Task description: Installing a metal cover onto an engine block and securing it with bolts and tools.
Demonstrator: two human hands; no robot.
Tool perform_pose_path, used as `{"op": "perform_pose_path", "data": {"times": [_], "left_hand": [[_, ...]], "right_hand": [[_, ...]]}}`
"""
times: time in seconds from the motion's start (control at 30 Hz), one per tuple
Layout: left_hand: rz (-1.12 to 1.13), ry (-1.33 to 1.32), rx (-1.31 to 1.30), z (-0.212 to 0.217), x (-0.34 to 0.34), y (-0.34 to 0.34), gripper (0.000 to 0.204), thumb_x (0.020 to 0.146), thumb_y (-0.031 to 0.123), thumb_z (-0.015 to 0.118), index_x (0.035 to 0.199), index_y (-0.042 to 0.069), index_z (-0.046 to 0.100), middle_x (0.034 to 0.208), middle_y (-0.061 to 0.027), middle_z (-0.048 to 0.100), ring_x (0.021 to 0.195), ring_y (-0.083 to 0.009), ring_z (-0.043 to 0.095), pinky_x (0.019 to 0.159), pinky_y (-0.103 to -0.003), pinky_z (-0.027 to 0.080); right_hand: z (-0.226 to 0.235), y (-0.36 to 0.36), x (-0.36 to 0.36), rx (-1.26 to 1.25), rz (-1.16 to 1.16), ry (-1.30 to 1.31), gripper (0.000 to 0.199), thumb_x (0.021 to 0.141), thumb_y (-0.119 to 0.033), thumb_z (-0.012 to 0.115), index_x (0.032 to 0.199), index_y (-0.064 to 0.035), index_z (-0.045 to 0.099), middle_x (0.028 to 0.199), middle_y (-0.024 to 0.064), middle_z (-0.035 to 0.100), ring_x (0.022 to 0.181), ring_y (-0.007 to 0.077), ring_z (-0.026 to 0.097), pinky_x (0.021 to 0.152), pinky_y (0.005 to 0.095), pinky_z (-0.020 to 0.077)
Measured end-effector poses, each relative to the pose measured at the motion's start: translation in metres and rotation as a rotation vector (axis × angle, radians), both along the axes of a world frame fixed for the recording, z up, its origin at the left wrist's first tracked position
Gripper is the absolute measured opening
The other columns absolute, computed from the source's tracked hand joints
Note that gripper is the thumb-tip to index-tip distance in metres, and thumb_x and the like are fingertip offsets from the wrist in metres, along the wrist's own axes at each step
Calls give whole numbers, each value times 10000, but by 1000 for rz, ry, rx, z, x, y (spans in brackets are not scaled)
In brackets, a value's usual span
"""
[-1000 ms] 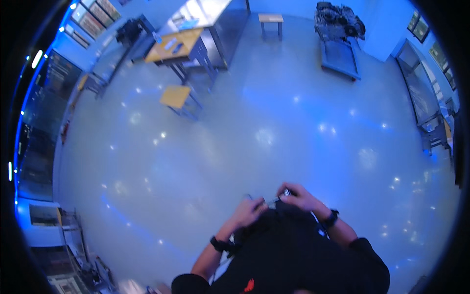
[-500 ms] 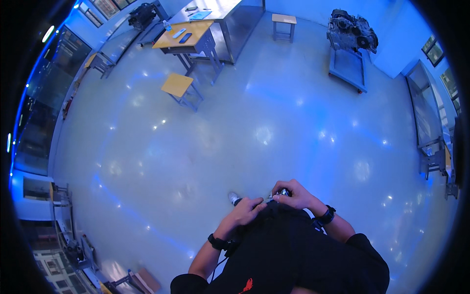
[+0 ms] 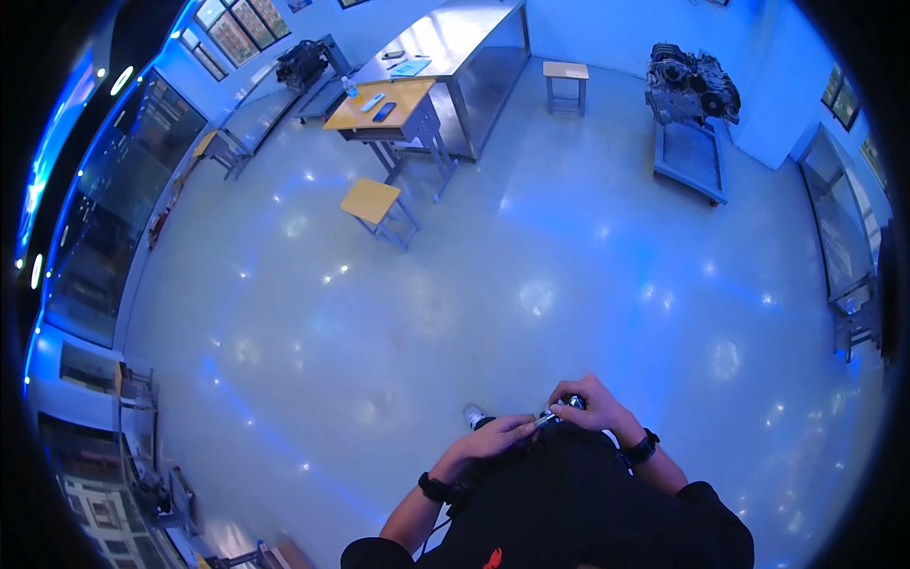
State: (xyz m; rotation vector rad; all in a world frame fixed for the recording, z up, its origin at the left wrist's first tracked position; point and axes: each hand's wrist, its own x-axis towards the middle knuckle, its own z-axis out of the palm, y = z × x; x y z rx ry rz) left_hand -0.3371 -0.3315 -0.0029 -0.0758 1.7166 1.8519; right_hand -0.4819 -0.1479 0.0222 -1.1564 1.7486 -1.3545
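My left hand [image 3: 496, 437] and my right hand [image 3: 590, 403] meet in front of my chest, low in the head view. Both pinch a small thin metallic object [image 3: 552, 413] held between the fingertips. What the object is I cannot tell. Each wrist carries a dark band. My black shirt [image 3: 569, 503] fills the lower edge, and a shoe tip [image 3: 474, 415] shows just left of my left hand.
A glossy pale floor [image 3: 493, 284] spreads ahead. A wooden stool [image 3: 373, 202] and a wooden-topped desk [image 3: 384, 107] stand at upper left beside a long steel table [image 3: 455, 38]. An engine on a cart [image 3: 690, 90] stands upper right. Glass cabinets line the left wall.
The view has shifted so the desk and stool sit lower and nearer. My hands stay together at my chest on the small object.
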Motion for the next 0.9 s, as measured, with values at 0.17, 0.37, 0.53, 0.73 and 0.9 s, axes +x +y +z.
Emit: {"op": "perform_pose_path", "data": {"times": [0.17,0.37,0.53,0.73,0.9], "left_hand": [[148,345,-478,4,-3,10,288,947,320,468,884,51,547,626,-132,535,578,-263,538,571,-376,423],[61,359,-923,-10,0,14,254,922,307,481,929,67,565,757,-188,612,710,-403,590,613,-475,461],[243,433,-819,-16,5,14,238,908,292,511,853,63,547,683,-170,582,656,-391,571,574,-463,435],[249,446,-844,-27,16,16,250,909,292,509,848,52,542,663,-176,568,635,-393,563,563,-456,430],[139,314,-717,-24,21,17,280,932,311,471,863,47,532,663,-192,555,640,-389,553,564,-452,421]], "right_hand": [[-20,2,9,67,-197,-53,180,837,-209,618,852,-30,631,601,67,541,529,137,501,506,289,387],[-45,0,19,221,-330,-229,242,861,-255,602,866,-16,634,629,25,524,600,95,454,542,275,371],[-20,1,19,160,-228,-151,236,850,-257,618,870,-23,637,656,21,542,608,91,456,547,267,372],[-24,2,17,134,-191,-178,228,839,-249,626,886,-27,637,690,22,584,581,93,454,548,264,386],[-9,1,14,135,-128,-22,189,834,-212,619,869,-27,632,693,83,617,566,136,527,535,285,407]]}}
